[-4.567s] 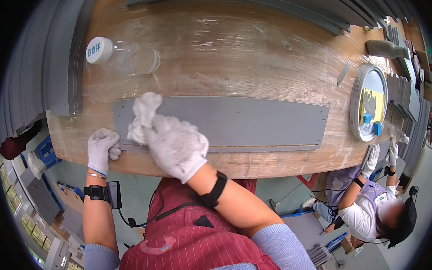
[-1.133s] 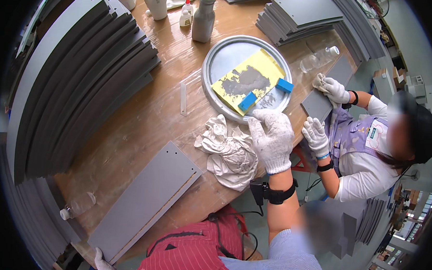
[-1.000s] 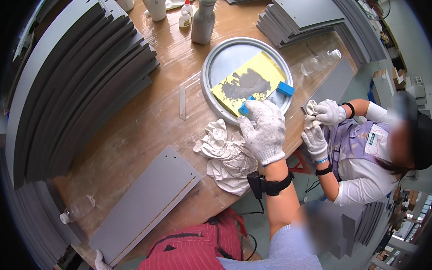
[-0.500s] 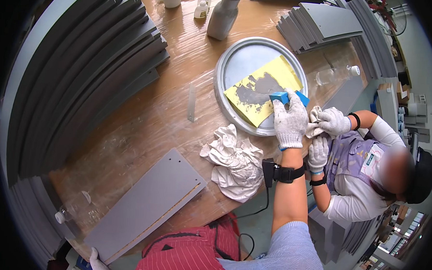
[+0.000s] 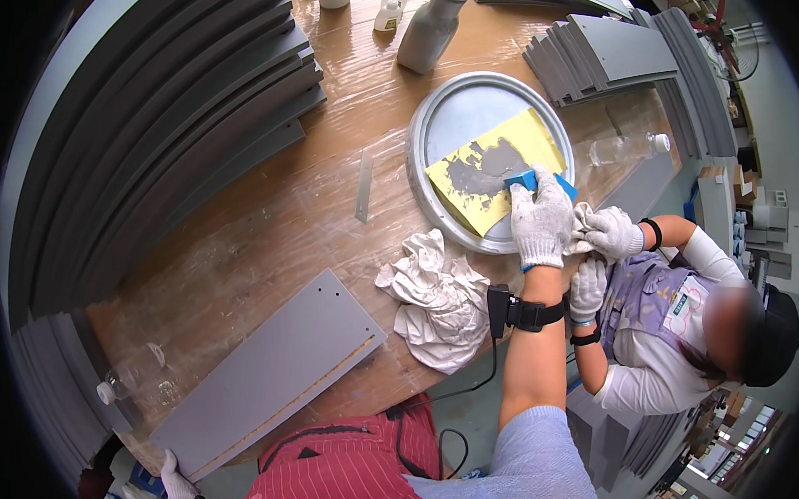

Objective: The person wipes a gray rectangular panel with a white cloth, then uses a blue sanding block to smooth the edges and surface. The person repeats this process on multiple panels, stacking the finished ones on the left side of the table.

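Observation:
My right hand (image 5: 542, 222), in a white knit glove, grips a blue scraper (image 5: 521, 180). Its edge rests on grey paste (image 5: 488, 169) spread over a yellow sheet (image 5: 547, 142). That sheet lies on a round grey lid (image 5: 414, 152). At the lower left, my gloved left hand (image 5: 177, 482) holds the near end of a long grey panel (image 5: 269, 369), its thumb over the edge and its other fingers mostly hidden. The panel lies at a slant on the table, with small holes at one end and a brownish groove along one side.
A crumpled white cloth (image 5: 437, 305) lies between panel and lid. Tall stacks of grey panels (image 5: 172, 141) fill the left; more panels (image 5: 604, 58) lie far right. A metal strip (image 5: 364, 185), a grey bottle (image 5: 434, 28) and a clear bottle (image 5: 622, 149) are around. A gloved co-worker (image 5: 656, 305) sits close right.
The view has shifted a little. The blue scraper has tilted slightly and moved a short way over the paste. My left hand still holds the panel.

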{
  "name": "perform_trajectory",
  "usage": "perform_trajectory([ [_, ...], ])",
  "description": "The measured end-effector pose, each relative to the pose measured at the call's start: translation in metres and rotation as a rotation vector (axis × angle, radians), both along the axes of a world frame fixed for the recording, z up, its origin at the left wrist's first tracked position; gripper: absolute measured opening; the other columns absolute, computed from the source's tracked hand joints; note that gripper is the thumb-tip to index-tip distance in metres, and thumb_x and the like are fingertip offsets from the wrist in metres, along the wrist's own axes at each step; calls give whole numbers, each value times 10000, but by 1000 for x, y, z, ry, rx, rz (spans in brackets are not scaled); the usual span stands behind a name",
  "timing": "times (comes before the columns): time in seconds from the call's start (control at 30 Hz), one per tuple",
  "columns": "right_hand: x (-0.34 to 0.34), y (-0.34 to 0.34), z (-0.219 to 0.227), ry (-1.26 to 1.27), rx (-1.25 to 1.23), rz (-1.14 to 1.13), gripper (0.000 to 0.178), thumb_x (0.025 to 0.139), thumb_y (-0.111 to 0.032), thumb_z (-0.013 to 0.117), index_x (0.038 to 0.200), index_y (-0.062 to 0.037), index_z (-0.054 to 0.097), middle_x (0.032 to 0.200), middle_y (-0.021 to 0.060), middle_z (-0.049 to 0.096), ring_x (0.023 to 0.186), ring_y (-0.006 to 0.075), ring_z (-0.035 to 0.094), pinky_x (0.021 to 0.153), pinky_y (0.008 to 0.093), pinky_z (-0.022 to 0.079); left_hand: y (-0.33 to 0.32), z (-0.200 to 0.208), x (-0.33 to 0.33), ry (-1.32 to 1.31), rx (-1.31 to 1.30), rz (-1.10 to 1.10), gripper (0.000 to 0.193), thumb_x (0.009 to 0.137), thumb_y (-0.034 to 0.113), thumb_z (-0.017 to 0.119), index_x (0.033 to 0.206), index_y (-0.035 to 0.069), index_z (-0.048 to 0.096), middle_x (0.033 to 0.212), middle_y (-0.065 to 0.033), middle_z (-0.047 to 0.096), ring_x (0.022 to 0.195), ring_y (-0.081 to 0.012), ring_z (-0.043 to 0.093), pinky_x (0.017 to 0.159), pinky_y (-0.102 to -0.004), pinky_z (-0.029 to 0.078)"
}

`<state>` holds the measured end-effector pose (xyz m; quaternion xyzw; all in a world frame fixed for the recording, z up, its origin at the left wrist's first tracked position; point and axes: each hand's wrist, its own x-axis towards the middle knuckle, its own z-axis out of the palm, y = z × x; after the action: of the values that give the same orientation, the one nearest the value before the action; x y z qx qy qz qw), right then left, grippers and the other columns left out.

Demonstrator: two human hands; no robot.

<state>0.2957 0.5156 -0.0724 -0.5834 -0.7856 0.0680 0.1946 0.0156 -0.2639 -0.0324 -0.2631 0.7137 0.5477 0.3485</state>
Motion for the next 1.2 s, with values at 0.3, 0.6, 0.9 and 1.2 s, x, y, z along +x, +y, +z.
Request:
perform_trajectory([
  [0.3,2,-24,-8,-117,22,45,415,821,-247,732,1199,-83,676,1109,168,695,1041,349,635,968,445,479,6,-7,10,42,32,52,508,960,366,627,1332,35,527,1212,-113,639,1073,-278,649,907,-454,557],
  [0.6,3,-42,4,-283,-47,69,413,854,-247,702,1240,-106,657,1140,218,680,1070,370,640,941,435,489,42,18,5,108,28,142,427,967,321,626,1294,56,553,1168,-78,659,1058,-226,658,917,-412,554],
  [0.9,-1,-89,73,819,-482,153,317,1001,-200,605,1282,-54,597,964,-17,612,742,31,504,597,205,383,33,47,7,152,350,308,496,1007,402,571,1313,12,567,1222,-97,636,1127,-202,602,996,-361,491],
  [1.2,-76,-244,156,1029,-608,617,480,981,-60,550,1438,30,433,1248,122,583,946,111,584,838,211,476,44,92,-1,248,765,61,888,966,711,354,1415,-47,468,1313,-140,603,1197,-240,580,1031,-357,457],
])
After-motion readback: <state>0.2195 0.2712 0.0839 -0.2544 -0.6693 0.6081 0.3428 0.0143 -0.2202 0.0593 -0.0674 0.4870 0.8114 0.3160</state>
